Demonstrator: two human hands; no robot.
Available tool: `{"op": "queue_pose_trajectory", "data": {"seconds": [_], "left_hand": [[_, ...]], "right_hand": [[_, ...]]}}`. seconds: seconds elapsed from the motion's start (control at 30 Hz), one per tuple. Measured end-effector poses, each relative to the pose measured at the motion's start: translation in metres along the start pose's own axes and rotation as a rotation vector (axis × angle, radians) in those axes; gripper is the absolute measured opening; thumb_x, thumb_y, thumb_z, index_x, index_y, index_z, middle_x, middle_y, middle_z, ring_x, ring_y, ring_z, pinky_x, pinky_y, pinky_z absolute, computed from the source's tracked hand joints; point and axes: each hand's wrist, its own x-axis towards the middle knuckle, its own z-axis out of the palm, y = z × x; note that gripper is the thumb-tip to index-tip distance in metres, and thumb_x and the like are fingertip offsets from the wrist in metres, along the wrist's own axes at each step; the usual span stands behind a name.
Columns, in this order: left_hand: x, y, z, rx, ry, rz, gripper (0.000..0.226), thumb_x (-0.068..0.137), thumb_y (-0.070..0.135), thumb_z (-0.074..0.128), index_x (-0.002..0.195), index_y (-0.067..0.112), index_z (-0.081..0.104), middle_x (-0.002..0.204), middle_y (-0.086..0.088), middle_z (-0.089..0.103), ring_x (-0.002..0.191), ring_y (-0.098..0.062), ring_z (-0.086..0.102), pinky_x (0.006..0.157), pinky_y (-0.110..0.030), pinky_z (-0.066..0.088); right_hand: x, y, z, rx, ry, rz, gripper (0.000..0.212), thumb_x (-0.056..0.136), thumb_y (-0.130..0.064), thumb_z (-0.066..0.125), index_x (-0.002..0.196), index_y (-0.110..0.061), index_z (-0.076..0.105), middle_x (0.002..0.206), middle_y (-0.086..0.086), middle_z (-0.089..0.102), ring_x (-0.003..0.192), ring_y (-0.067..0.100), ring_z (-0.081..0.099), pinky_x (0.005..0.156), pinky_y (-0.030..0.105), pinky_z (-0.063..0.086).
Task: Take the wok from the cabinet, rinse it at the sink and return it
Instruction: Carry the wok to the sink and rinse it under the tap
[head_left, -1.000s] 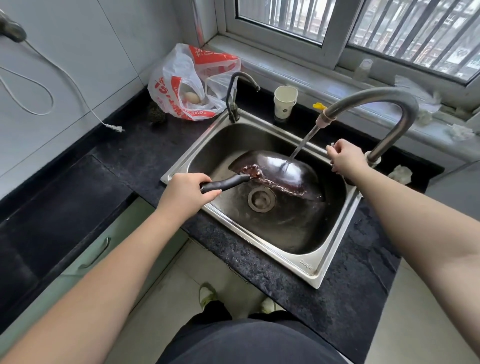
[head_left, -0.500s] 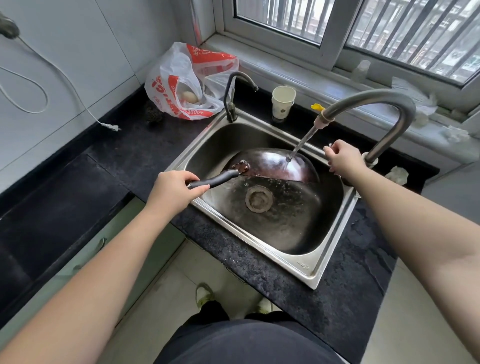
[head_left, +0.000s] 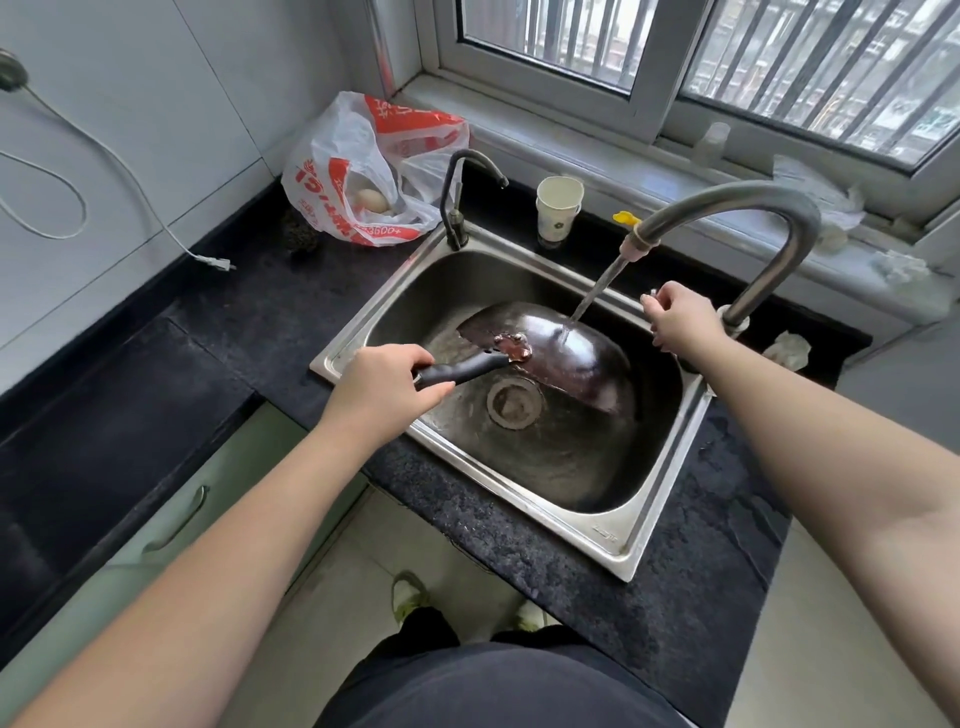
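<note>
Your left hand (head_left: 382, 397) is curled tight around the black handle (head_left: 457, 370) of the wok (head_left: 561, 358), holding it tilted, underside up, inside the steel sink (head_left: 613, 545) under running water. Your right hand (head_left: 683, 319) has its fingers curled on the lever at the base of the tall faucet (head_left: 769, 208), set in the dark desk (head_left: 691, 597).

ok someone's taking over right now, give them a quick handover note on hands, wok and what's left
Left hand: grips the wok's handle.
Right hand: curled on the tap lever by the big faucet; the exact grip is hidden.
Wok: in the sink, tipped bottom up, water stream hitting its back.
Done: wok out of the cabinet, rinse under way.
Left: finish rinsing, shut off the water, return the wok to the cabinet.
</note>
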Motion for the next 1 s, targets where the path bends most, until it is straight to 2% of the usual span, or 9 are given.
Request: {"op": "queue_pose_trajectory", "data": {"seconds": [0.17,0.3,0.43,0.57,0.7,0.83,1.0], "left_hand": [[0.003,0.016,0.002,0.015,-0.017,0.123,0.037,0.078,0.033,0.080,0.105,0.009,0.073,0.097,-0.008,0.074,0.091,-0.028,0.068,0.079,-0.036,0.052],[0.000,0.031,0.005,0.040,-0.002,0.241,0.031,0.073,0.026,0.084,0.094,0.005,0.074,0.088,-0.010,0.073,0.081,-0.032,0.069,0.071,-0.036,0.053],[0.000,0.036,0.007,0.056,-0.016,0.263,0.028,0.072,0.023,0.084,0.089,0.005,0.073,0.084,-0.010,0.071,0.076,-0.031,0.069,0.066,-0.035,0.053],[0.002,0.032,0.005,0.046,-0.048,0.190,0.028,0.076,0.025,0.081,0.097,0.007,0.072,0.092,-0.007,0.070,0.085,-0.029,0.067,0.072,-0.033,0.049],[0.003,0.020,0.004,0.095,-0.162,0.007,0.031,0.083,0.031,0.073,0.110,0.015,0.067,0.103,-0.003,0.066,0.098,-0.024,0.061,0.082,-0.035,0.048],[-0.006,0.002,0.009,0.115,-0.267,-0.105,0.032,0.084,0.036,0.071,0.111,0.020,0.067,0.099,-0.002,0.070,0.096,-0.022,0.062,0.077,-0.032,0.050],[-0.033,-0.015,0.016,0.050,-0.199,-0.141,0.027,0.083,0.033,0.071,0.107,0.020,0.070,0.097,-0.002,0.071,0.094,-0.024,0.064,0.079,-0.035,0.050]], "right_hand": [[-0.001,0.000,-0.001,0.004,-0.008,0.012,0.027,0.099,-0.042,0.050,0.082,-0.021,0.048,0.081,0.011,0.067,0.061,0.025,0.066,0.051,0.026,0.045],[0.000,0.001,0.000,0.012,-0.001,0.009,0.028,0.099,-0.041,0.050,0.084,-0.018,0.048,0.082,0.012,0.067,0.058,0.023,0.064,0.048,0.025,0.043],[0.000,0.002,0.000,0.003,0.000,0.014,0.028,0.100,-0.042,0.049,0.087,-0.017,0.050,0.083,0.013,0.067,0.058,0.022,0.063,0.048,0.024,0.042],[0.000,0.002,0.001,-0.009,0.015,0.007,0.028,0.100,-0.041,0.049,0.093,-0.014,0.053,0.087,0.014,0.068,0.057,0.022,0.063,0.051,0.021,0.036],[0.000,0.002,0.002,-0.015,0.011,0.014,0.028,0.100,-0.042,0.049,0.093,-0.015,0.053,0.088,0.013,0.068,0.062,0.024,0.065,0.051,0.022,0.039],[0.001,0.003,0.002,-0.005,0.023,0.007,0.027,0.099,-0.041,0.050,0.090,-0.015,0.051,0.085,0.014,0.068,0.057,0.022,0.064,0.049,0.024,0.041],[0.003,0.005,0.004,0.010,0.022,0.011,0.028,0.099,-0.041,0.051,0.090,-0.015,0.052,0.087,0.016,0.068,0.061,0.025,0.066,0.059,0.031,0.054]]}}
